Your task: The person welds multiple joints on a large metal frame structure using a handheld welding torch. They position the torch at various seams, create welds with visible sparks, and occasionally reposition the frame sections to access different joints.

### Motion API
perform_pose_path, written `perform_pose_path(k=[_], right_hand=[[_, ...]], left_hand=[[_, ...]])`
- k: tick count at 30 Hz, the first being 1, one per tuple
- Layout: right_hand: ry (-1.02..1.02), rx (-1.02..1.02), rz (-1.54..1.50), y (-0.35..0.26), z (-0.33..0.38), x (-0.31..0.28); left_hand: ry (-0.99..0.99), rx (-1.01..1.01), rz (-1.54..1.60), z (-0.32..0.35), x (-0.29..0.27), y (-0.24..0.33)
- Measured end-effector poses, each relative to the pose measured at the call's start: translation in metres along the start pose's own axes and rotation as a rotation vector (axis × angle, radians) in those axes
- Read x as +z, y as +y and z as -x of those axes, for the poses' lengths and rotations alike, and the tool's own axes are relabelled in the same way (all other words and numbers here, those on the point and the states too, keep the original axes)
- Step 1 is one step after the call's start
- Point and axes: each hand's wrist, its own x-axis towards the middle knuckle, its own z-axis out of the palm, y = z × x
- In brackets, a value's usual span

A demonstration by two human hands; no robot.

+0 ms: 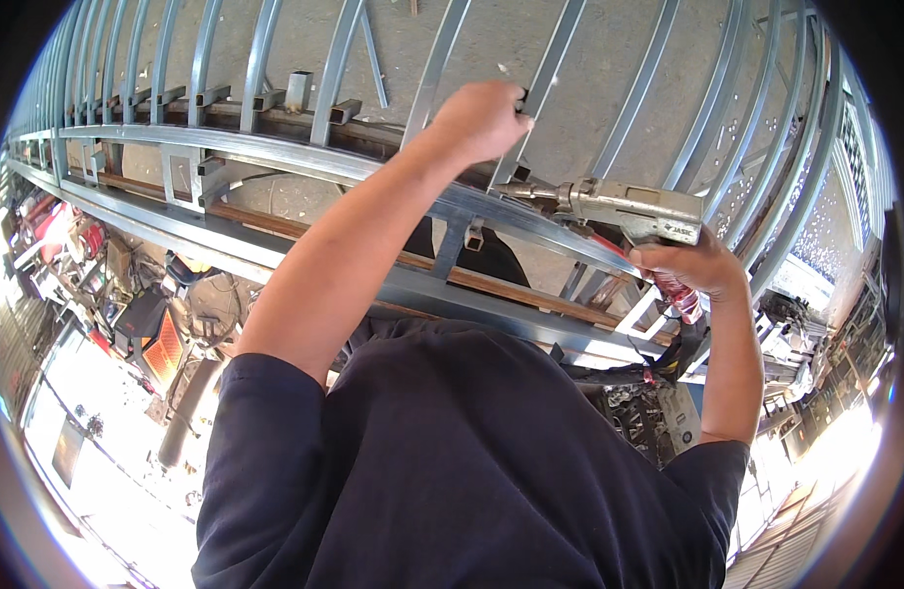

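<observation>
My right hand (689, 263) is wrapped round the handle of a grey welding gun (633, 204), which has red wrapping at its grip. The gun lies nearly level, and its narrow nozzle (525, 190) points left, close to where an upright metal bar (544, 86) meets the long rail (304, 154) of a steel frame. Reaching across that rail, my left hand (483, 120) is closed at this same bar, a little beyond the nozzle. Part of its fingers is turned away from view.
Many parallel bars (638, 88) run across the far side over a concrete floor (491, 49). Short square tube pieces (299, 91) stand along the rail. A second beam (226, 263) passes before my body. Clutter and an orange-black object (164, 344) lie at left; cables (680, 355) hang at right.
</observation>
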Motion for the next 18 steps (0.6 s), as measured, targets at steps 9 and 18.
perform_pose_path(k=[9,18], right_hand=[[-0.063,-0.043,0.027,0.010,-0.013,-0.003],[-0.052,-0.066,0.055,0.009,-0.016,-0.003]], left_hand=[[-0.031,-0.081,0.121,-0.008,0.000,-0.008],[-0.059,-0.165,0.193,-0.010,-0.001,-0.005]])
